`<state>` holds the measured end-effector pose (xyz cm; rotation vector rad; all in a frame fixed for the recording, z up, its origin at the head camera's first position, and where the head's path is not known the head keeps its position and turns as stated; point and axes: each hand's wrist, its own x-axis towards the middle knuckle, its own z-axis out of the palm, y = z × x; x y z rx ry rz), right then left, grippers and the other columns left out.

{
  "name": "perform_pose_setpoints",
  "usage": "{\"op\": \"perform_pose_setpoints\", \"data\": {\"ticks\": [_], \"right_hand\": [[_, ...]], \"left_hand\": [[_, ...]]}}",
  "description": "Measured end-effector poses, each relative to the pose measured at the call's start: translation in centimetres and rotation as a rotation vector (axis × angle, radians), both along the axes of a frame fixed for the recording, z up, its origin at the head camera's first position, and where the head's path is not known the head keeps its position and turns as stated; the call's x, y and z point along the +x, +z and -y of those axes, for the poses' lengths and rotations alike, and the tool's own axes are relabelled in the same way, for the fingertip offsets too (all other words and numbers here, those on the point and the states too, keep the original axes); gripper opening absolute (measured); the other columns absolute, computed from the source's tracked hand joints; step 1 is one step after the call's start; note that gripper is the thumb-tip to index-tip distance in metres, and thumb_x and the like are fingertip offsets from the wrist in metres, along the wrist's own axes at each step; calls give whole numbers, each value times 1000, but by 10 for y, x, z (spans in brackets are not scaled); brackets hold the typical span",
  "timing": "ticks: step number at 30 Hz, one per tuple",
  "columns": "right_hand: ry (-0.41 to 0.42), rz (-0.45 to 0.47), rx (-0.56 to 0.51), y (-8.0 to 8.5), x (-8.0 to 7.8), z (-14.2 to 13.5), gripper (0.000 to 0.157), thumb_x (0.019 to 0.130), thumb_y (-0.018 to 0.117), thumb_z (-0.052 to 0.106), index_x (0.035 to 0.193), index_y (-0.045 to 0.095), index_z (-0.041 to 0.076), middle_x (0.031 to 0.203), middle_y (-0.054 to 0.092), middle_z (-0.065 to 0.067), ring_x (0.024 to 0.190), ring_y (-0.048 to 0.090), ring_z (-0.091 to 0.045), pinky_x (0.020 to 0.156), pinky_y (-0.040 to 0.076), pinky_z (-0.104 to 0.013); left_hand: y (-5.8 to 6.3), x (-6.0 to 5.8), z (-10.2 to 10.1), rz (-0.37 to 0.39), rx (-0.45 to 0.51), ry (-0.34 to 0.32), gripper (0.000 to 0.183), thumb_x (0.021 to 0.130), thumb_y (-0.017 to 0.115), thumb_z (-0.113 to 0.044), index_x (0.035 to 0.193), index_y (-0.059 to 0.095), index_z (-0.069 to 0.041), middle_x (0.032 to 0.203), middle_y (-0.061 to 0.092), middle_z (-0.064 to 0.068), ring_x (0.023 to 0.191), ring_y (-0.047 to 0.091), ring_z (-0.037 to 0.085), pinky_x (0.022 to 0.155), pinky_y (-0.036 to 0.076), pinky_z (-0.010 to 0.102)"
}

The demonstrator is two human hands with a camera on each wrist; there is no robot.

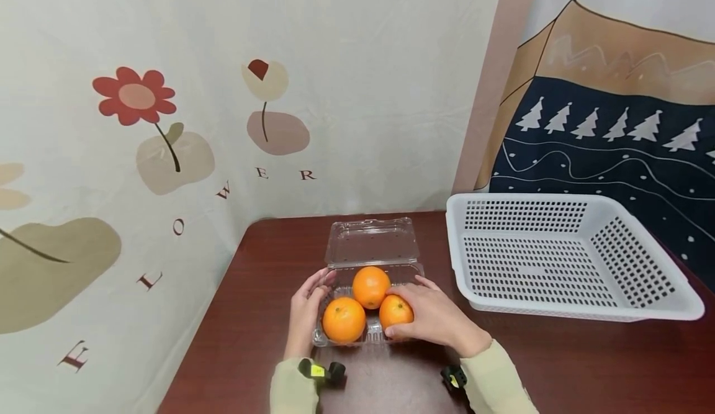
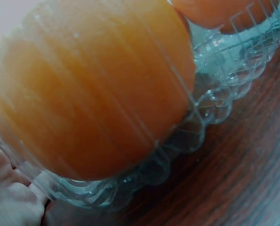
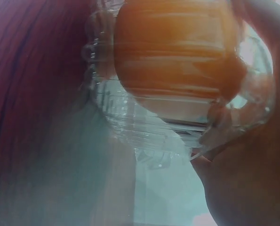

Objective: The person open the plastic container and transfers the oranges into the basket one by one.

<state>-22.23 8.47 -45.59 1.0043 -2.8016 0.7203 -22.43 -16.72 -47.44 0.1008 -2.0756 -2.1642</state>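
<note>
A clear plastic clamshell box [image 1: 374, 336] lies on the table with its lid [image 1: 372, 243] folded back. It holds three oranges: one at the left [image 1: 344, 319], one at the back [image 1: 371, 287] and one at the right [image 1: 395, 315]. My right hand [image 1: 434, 312] grips the right orange from above, thumb at its near side and forefinger across its far side. At the box's left wall, my left hand [image 1: 304, 311] holds the rim, fingers toward the back corner. The left wrist view shows an orange [image 2: 97, 89] through the ribbed wall.
A large white perforated plastic basket [image 1: 460, 259] stands on the right of the dark red-brown table [image 1: 246, 315]. Behind the table hangs a pale cloth [image 1: 368, 91] printed with flowers, with a dark tree-patterned cloth [image 1: 603, 159] at the right.
</note>
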Motion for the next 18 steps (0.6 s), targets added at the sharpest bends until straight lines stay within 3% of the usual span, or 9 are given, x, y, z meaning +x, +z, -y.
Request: {"op": "perform_pose_setpoints", "data": {"ticks": [6,11,14,18], "right_hand": [[2,61,-42,3,1,-2,64,69,60,62,117,54,21,104,57,15,91,55,-3,106,16,-38],[-21,104,-92,5,1,-4,63,69,60,62,117,54,23,102,57,16,96,54,-5,106,17,-37],[-55,131,-125,8,2,-5,62,68,60,63,118,53,26,104,56,16,106,50,-12,103,26,-38],[-97,149,-175,12,4,-6,64,68,59,64,120,51,29,109,52,17,103,48,-10,88,40,-35]], "left_hand": [[0,-1,-1,0,-6,8,35,88,45,-1,122,52,-5,117,57,13,111,52,24,89,42,22],[0,-1,-1,-6,0,5,35,88,45,-1,122,52,-5,116,58,13,110,52,25,91,41,28],[0,0,-1,-4,2,4,35,88,44,0,123,51,-5,116,57,14,110,52,26,91,41,28],[0,-1,-1,2,7,8,36,88,44,0,123,52,-5,116,58,13,110,52,26,89,42,24]]}}
